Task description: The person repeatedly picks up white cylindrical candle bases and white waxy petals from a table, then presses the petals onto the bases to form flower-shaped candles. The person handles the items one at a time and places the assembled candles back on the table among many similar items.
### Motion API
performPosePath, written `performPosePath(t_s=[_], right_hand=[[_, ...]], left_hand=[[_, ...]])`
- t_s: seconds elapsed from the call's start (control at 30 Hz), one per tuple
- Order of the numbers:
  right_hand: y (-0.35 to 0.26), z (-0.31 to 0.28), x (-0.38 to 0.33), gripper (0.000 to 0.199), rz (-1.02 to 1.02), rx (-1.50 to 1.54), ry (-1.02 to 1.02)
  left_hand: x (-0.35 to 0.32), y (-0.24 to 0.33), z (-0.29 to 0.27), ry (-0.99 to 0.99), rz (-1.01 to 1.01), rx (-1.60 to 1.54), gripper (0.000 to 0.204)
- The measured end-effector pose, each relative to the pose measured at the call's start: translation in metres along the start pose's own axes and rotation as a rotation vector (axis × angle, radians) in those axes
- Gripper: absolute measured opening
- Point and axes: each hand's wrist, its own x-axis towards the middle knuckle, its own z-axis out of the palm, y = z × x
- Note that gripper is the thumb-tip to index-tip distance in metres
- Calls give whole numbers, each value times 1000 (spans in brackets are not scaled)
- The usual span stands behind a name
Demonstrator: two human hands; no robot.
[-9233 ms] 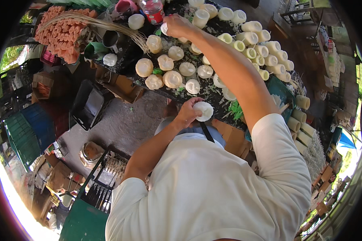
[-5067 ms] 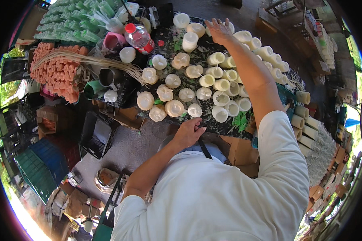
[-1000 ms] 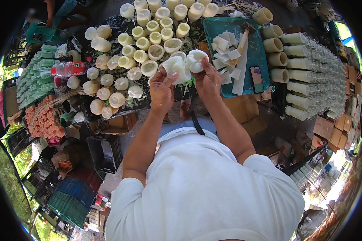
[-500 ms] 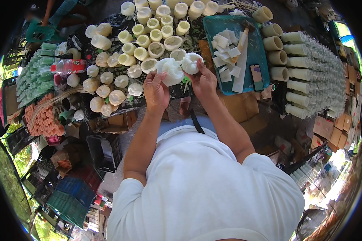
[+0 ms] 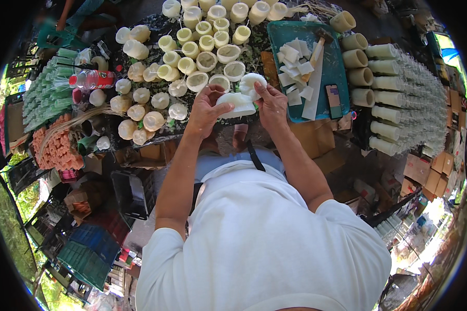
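Observation:
My left hand [image 5: 207,109] pinches a white, waxy dome-shaped piece [image 5: 236,105] between thumb and fingers, tilted on its side. In my right hand [image 5: 273,107] is a smaller white lobed wax piece [image 5: 251,86], shaped like a pumpkin or flower. The two pieces are held close together at the table's near edge; whether they touch I cannot tell. Just beyond them stand open pale wax cups [image 5: 207,61] with hollow tops. Left of my left hand sit several rounded, lobed wax pieces [image 5: 153,120], cream to peach in colour.
A teal tray [image 5: 327,67] on the right carries white wax slabs [image 5: 296,65], a hammer [image 5: 321,37] and a phone [image 5: 333,101]. Beyond it are cylinders [image 5: 355,57] and stacked pale tubes [image 5: 385,82]. A bottle [image 5: 92,79], green stacks [image 5: 52,98] and pink stacks [image 5: 56,145] lie left.
My left hand has turned its wax piece, so its side now shows instead of its lobed face. The right hand has shifted slightly right and tilted the smaller piece.

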Motion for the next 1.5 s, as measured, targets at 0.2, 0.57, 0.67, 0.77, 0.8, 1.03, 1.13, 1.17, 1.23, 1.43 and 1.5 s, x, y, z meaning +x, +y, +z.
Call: performPosePath(t_s=[0.2,0.57,0.67,0.77,0.8,1.03,1.13,1.17,1.23,1.43,1.5], right_hand=[[-14,-24,28,30,6,175,104],[35,-62,2,38,548,229,35],[40,-35,-6,39,633,343,-52],[25,8,-10,41,638,367,-152],[14,26,-13,42,643,390,-185],[1,119,-19,38,575,290,-396],[26,145,-20,33,645,202,-422],[35,154,-20,32,673,161,-450],[46,189,-21,31,711,62,-511],[95,342,51,56,195,-705,-890],[123,393,96,72,-82,-1267,-828]], left_hand=[[-21,-7,-22,-171,-116,15,38],[-72,-85,-74,-43,-316,-273,59],[-67,-91,-60,100,-227,-297,54],[-51,-63,-39,65,-79,-651,51],[-48,-47,-30,90,-32,-746,52],[-42,11,-59,69,156,-841,55],[-58,2,-91,147,171,-867,51],[-65,-3,-103,146,177,-904,50],[-81,-10,-128,178,182,-958,50],[-113,-2,-183,240,286,-1038,48],[-119,5,-195,269,294,-1055,49]])
